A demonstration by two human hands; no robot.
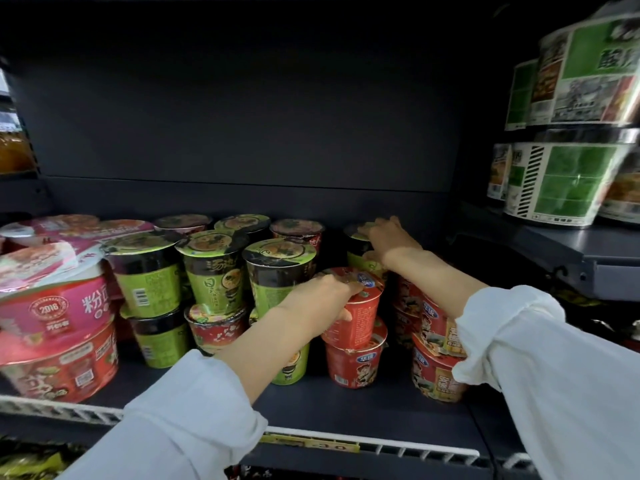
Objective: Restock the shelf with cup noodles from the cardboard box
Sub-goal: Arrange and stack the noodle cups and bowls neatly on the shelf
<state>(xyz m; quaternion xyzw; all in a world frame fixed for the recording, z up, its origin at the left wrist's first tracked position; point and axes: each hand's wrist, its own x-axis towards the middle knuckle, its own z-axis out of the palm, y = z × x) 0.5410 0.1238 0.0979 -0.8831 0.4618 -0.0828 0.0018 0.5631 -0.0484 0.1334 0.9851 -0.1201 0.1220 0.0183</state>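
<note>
Gripping a red cup (356,313), left hand (322,299); right hand (388,237) clasps a green cup (360,251); pink bowl (52,310) reads "2016".

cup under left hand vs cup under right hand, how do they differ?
Colour: the red cup under the left hand has a red wall; the green cup under the right hand has a black band over green.
Position: the red cup tops a front stack on another red cup; the green cup stands further back and higher.
Grip: left fingers wrap the red cup's side and lid; the right hand lies on the green cup's lid.
Both are upright, sealed.
</note>
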